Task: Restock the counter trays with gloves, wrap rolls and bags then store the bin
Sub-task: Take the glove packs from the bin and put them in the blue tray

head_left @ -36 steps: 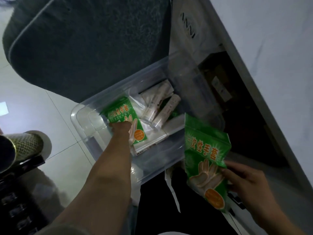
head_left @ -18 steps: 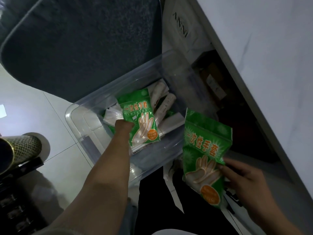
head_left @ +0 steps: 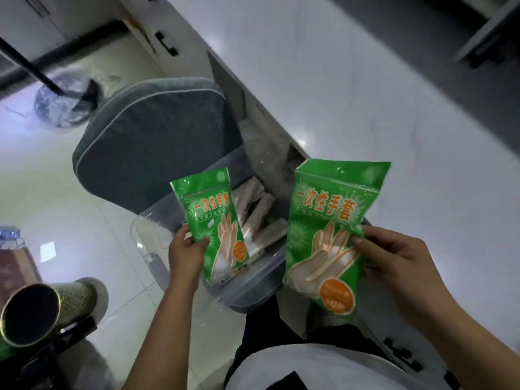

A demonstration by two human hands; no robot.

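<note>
Showing two green glove packets, one held in each of the hands. The left hand (head_left: pixel 187 249) is closed on the lower left edge of the smaller-looking glove packet (head_left: pixel 215 223), which is raised above the clear plastic bin (head_left: pixel 146 235). The right hand (head_left: pixel 394 257) is closed on the right edge of the nearer glove packet (head_left: pixel 329 235), held upright in front of the white desk (head_left: pixel 365 94) edge. Each packet is printed with a glove outline and one orange disc. Inside the bin, about four pale wrapped rolls (head_left: pixel 259 204) are seen lying side by side behind the left packet; an exact count cannot be given because part of the bin is hidden. The bin is set on the tiled floor (head_left: pixel 56 178), touching one dark grey cushioned seat (head_left: pixel 152 142) at its far side and beside the desk front. One woven cylindrical container (head_left: pixel 47 308) is seen at lower left.
</note>
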